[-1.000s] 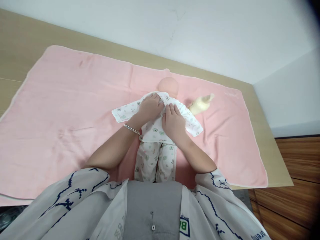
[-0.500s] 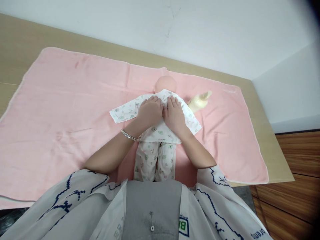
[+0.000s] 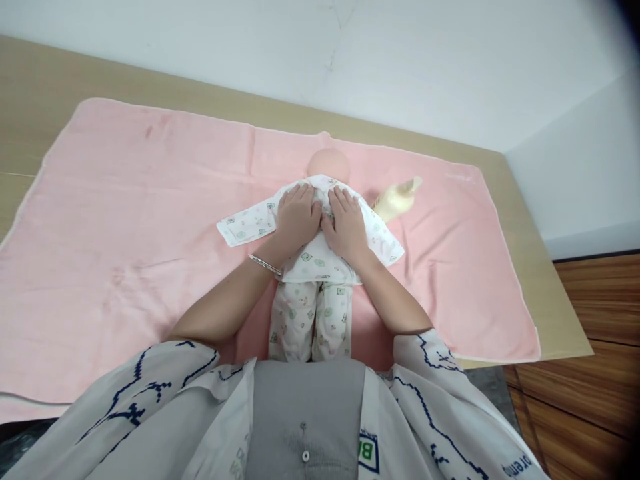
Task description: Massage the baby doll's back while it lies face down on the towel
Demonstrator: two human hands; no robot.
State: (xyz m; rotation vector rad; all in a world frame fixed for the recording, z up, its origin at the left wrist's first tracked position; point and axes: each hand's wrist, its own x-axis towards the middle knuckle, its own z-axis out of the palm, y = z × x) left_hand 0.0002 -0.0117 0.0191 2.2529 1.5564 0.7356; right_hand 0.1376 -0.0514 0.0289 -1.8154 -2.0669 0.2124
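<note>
A baby doll (image 3: 329, 164) lies on its back on a pink blanket (image 3: 125, 213), dressed in a white printed top (image 3: 315, 257) and matching trousers (image 3: 310, 317). My left hand (image 3: 296, 217) lies flat on the left side of the doll's chest, fingers stretched out toward the neck. My right hand (image 3: 345, 223) rests flat on the right side of the chest, beside the left. Both hands press on the top's front. A silver bangle (image 3: 264, 265) circles my left wrist. The doll's bare arm (image 3: 397, 199) sticks out to the right of its sleeve.
The blanket covers most of a light wooden table (image 3: 520, 220) set against a white wall (image 3: 400, 60). Dark wooden flooring (image 3: 595, 333) shows at the right. My white patterned sleeves and grey shirt fill the bottom of the view.
My left hand went from bunched on the top near the collar to lying flat. Both hands have slid slightly up the doll's chest and now rest side by side.
</note>
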